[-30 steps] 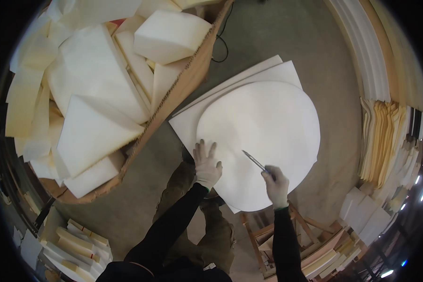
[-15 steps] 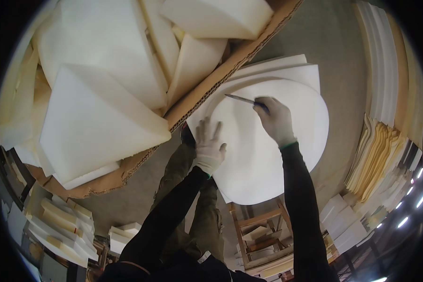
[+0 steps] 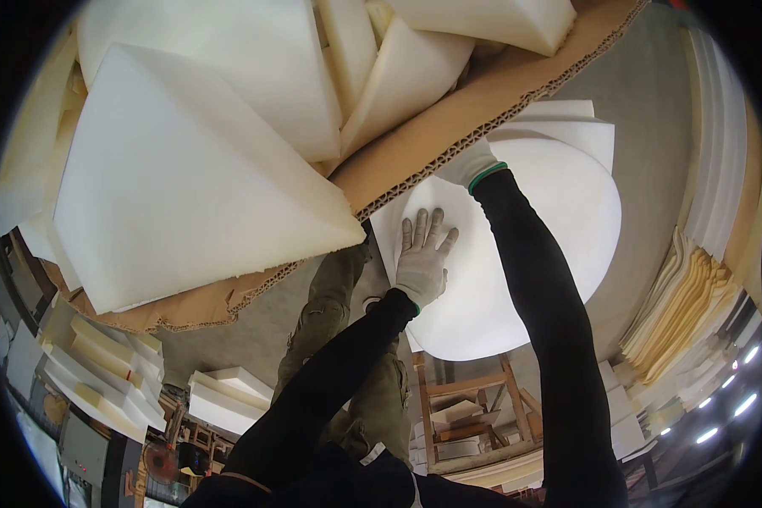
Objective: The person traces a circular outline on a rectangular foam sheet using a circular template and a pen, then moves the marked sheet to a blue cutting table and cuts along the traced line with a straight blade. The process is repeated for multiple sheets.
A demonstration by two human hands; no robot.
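Observation:
Flat on a white rounded foam piece (image 3: pixel 533 254) lies my left hand (image 3: pixel 423 258), in a pale glove with its fingers spread. My right hand (image 3: pixel 470 167), gloved with a green cuff, reaches to the far left edge of that piece. Its fingers are hidden behind the cardboard box wall (image 3: pixel 483 110), so what it holds does not show. More white foam sheets (image 3: pixel 580 135) with straight corners lie under the rounded piece and stick out at its far side.
The large cardboard box at left is heaped with cream foam offcuts (image 3: pixel 186 178), overhanging its rim. A wooden frame (image 3: pixel 474 415) stands near my legs. Stacked foam sheets (image 3: pixel 677 305) line the right side, and more foam blocks (image 3: pixel 229 398) lie at lower left.
My right hand, which held a slim pointed tool with a dark handle over the foam, has moved left and away behind the box wall. My left hand stays flat; the whole view has shifted.

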